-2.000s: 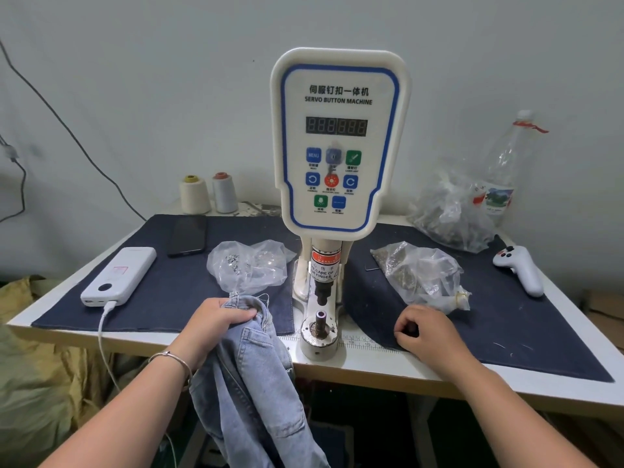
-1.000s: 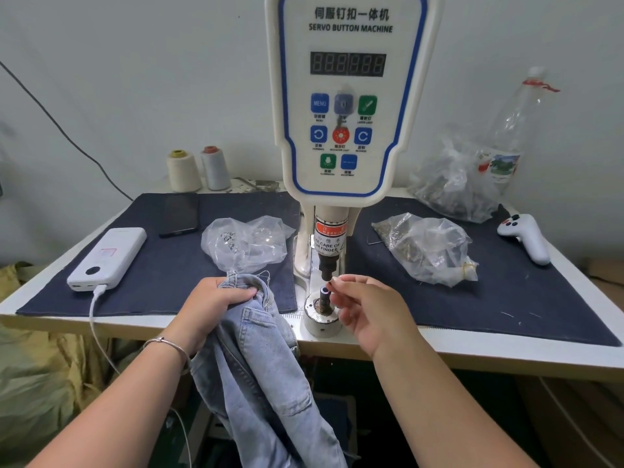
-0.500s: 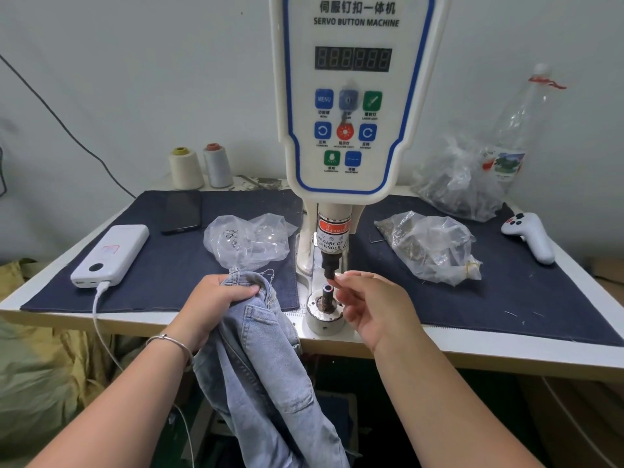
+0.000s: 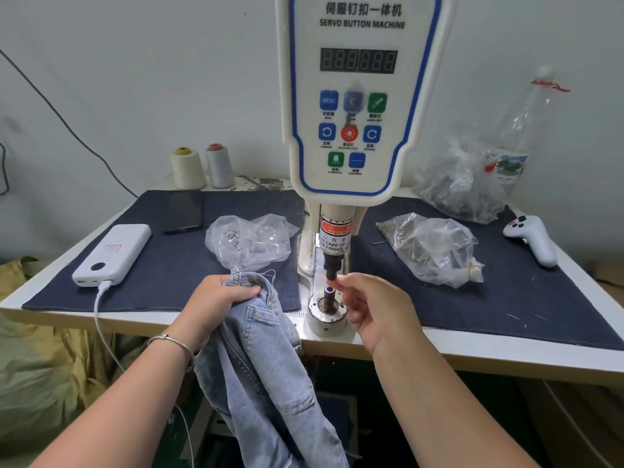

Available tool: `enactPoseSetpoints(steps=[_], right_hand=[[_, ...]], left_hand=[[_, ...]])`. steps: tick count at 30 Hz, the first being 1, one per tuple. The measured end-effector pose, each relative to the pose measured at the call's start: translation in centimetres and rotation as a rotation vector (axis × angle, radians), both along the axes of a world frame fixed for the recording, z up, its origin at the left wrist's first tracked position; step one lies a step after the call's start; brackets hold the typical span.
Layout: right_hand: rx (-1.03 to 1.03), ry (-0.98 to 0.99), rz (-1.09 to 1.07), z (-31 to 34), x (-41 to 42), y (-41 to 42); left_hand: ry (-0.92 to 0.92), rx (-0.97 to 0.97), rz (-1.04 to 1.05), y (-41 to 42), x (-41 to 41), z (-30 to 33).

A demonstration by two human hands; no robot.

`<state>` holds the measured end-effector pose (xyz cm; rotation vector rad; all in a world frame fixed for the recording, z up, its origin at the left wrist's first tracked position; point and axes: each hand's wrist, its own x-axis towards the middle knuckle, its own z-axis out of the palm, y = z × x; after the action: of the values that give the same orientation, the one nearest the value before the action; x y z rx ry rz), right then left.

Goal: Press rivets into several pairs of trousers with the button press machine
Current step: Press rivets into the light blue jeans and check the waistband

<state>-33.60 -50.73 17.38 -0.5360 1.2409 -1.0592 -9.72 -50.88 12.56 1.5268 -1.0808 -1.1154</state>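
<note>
The white servo button machine [image 4: 358, 96] stands mid-table, its black punch [image 4: 332, 268] hanging over the round metal die [image 4: 327, 310]. My right hand [image 4: 374, 305] is beside the die, thumb and forefinger pinched together at the punch tip; any rivet between them is too small to see. My left hand [image 4: 216, 300] grips the bunched waistband of light blue jeans [image 4: 266, 366], which hang off the table's front edge to the left of the die.
A clear bag [image 4: 250, 241] lies left of the machine and a bag of small metal parts [image 4: 435, 248] right of it, on dark blue mats [image 4: 189, 265]. A power bank [image 4: 113, 253], phone [image 4: 184, 211], thread cones [image 4: 187, 167], plastic bottle [image 4: 520, 140] and white controller [image 4: 533, 238] also sit here.
My right hand came from the mat beside the right bag to the die and now pinches at the punch tip. The left hand keeps its grip on the jeans. The camera moved closer.
</note>
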Motion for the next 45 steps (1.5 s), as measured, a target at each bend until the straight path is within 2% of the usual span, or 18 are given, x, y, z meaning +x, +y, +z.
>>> enactPoseSetpoints(steps=[7,12,16,20,23,26,28,31,33,36,38,45], right_hand=[[0.039,-0.261,0.003,0.1,-0.2,0.5],[-0.001,-0.142,-0.032,0.3,-0.2,0.4],[-0.042,-0.169,-0.013,0.6,-0.6,1.4],[-0.198,-0.101,-0.113,-0.2,0.1,3.4],[-0.409,0.030,-0.168,-1.1,1.9,5.6],[-0.666,0.197,0.077,-1.2,5.2,6.7],[-0.796,0.418,0.238,-0.4,7.7,5.3],[-0.930,0.780,0.283,1.5,11.6,0.6],[-0.943,1.036,0.329,2.5,14.0,-3.2],[-0.873,1.545,0.541,2.4,16.7,-8.1],[-0.815,1.769,0.656,1.6,17.6,-10.0],[-0.794,1.942,0.689,-1.0,18.8,-12.5]], left_hand=[[0.004,0.008,-0.012,0.1,0.0,0.1],[0.003,0.008,-0.018,0.2,-0.1,0.3],[-0.002,0.019,-0.010,0.4,-0.2,0.7],[-0.026,0.019,-0.022,0.5,-0.2,0.8],[-0.030,0.012,-0.017,0.5,-0.1,0.6],[-0.004,-0.006,-0.024,0.6,0.0,0.6],[0.012,-0.026,-0.038,0.8,0.0,0.8],[0.004,-0.045,-0.020,1.0,0.1,1.0],[0.016,-0.051,-0.006,0.9,0.5,0.6],[0.050,-0.052,0.010,0.8,1.0,0.3],[0.085,-0.061,0.016,0.8,1.2,0.3],[0.153,-0.053,-0.024,0.4,1.6,0.3]])
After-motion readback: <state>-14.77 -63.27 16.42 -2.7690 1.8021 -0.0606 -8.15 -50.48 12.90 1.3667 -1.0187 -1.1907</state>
